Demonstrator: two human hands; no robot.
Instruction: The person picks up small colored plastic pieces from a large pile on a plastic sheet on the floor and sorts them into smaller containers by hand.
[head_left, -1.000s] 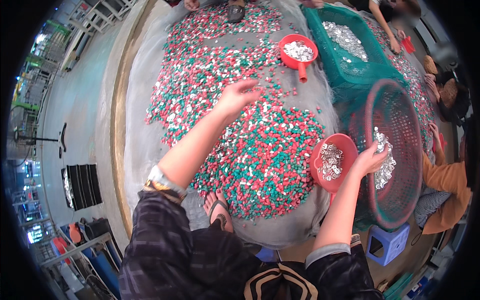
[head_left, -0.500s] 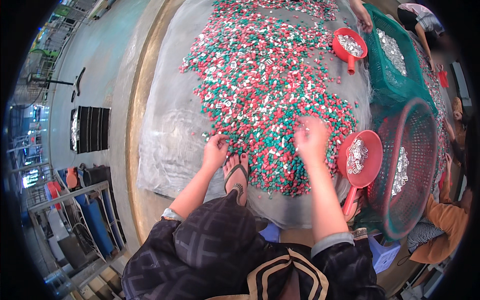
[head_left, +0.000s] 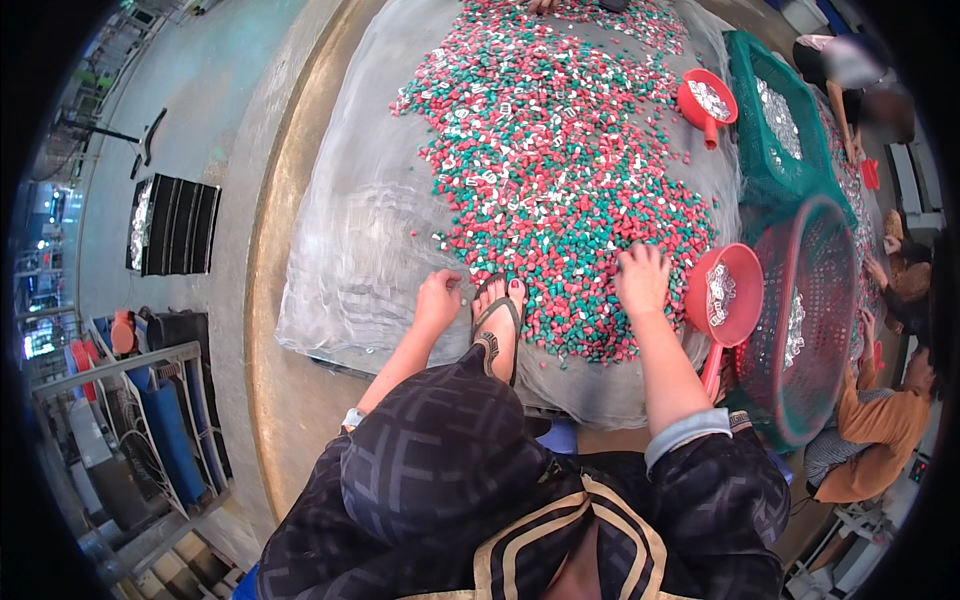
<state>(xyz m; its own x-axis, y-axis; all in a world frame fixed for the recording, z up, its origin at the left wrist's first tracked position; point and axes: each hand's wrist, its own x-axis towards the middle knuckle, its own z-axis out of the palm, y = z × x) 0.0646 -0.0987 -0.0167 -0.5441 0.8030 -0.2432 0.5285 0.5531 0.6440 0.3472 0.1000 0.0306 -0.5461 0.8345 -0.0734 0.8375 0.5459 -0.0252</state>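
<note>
A wide spread of small red, green and white plastic-looking pieces (head_left: 560, 200) lies on a translucent sheet (head_left: 345, 270). My right hand (head_left: 642, 282) is down on the right part of the spread, its fingers bent into the pieces and the tips hidden. Over the sheet, left of my sandalled foot (head_left: 497, 315), is my left hand (head_left: 438, 298), fingers curled together; whatever they may hold is too small to make out. Close to my right hand a red long-handled scoop (head_left: 742, 325) contains clear or white flat pieces (head_left: 718, 290).
Another red scoop (head_left: 711, 120) with similar pieces lies farther off. Along the right stand a green basket (head_left: 745, 130) and a tilted red mesh basket (head_left: 825, 330). Another person's hand (head_left: 543, 5) shows at the far edge. Other people work at right. A black crate (head_left: 185, 225) stands left.
My right hand has come down onto the pieces from a blurred motion. My left hand has drawn slightly off the pieces' edge. The other person's hand by the far scoop has gone from there.
</note>
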